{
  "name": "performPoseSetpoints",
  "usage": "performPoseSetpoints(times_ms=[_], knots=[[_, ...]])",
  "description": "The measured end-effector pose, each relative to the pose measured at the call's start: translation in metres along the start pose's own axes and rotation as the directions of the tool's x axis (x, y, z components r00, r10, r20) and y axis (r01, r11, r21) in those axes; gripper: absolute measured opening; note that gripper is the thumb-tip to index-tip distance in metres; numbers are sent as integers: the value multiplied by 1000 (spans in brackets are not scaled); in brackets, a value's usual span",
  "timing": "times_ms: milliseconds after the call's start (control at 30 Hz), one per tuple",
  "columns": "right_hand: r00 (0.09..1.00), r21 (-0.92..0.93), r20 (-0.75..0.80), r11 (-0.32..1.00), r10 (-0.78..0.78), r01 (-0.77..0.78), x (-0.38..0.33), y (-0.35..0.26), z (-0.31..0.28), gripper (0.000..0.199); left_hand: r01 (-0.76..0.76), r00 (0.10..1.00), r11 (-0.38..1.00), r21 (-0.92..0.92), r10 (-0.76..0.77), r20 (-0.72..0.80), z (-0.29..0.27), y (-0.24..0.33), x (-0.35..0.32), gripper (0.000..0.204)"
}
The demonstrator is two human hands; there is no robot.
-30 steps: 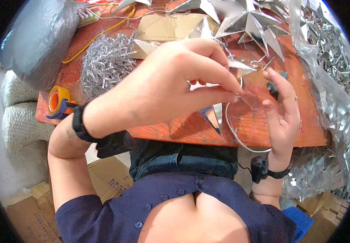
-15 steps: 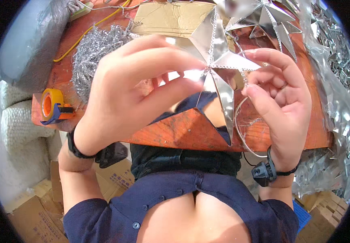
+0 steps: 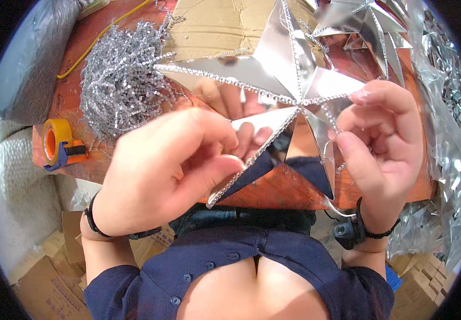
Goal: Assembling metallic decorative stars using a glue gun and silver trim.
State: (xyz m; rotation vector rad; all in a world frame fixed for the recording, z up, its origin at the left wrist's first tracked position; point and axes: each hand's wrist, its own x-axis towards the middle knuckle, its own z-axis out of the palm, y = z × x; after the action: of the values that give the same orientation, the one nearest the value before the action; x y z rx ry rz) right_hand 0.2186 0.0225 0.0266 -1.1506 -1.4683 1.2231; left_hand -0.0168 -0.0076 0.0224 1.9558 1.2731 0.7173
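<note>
Silver mirrored star, five-pointed and folded from reflective foil card, with beaded chain trim running along its ridges, held up close above the orange-red tabletop and in front of the person's chest. Left hand: fingers closed in a pinch on the star's lower-left point, near its beaded edge. Right hand: thumb and forefinger closed on the thin bead chain at the star's right-hand point. The two hands stand apart, one at each side of the star. Behind the star: a tangled heap of silver bead chain, a flat piece of brown cardboard, and further finished silver stars. At far left, an orange tape dispenser; at right, crumpled silver foil.
</note>
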Motion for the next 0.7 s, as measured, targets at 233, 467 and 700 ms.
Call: performPoseSetpoints(times_ms=[233, 467, 700], knots=[[996, -168, 83, 985, 36, -21, -7, -5, -9, 39, -373, 897, 877, 302, 425, -126, 2, -5, 34, 26], [866, -621, 189, 627, -463, 471, -8, 5, -16, 36, -444, 857, 828, 342, 504, -107, 8, -12, 42, 30], [839, -677, 197, 548, -508, 491, -3, 2, -16, 28, -473, 843, 817, 330, 528, -99, 10, -16, 45, 30]])
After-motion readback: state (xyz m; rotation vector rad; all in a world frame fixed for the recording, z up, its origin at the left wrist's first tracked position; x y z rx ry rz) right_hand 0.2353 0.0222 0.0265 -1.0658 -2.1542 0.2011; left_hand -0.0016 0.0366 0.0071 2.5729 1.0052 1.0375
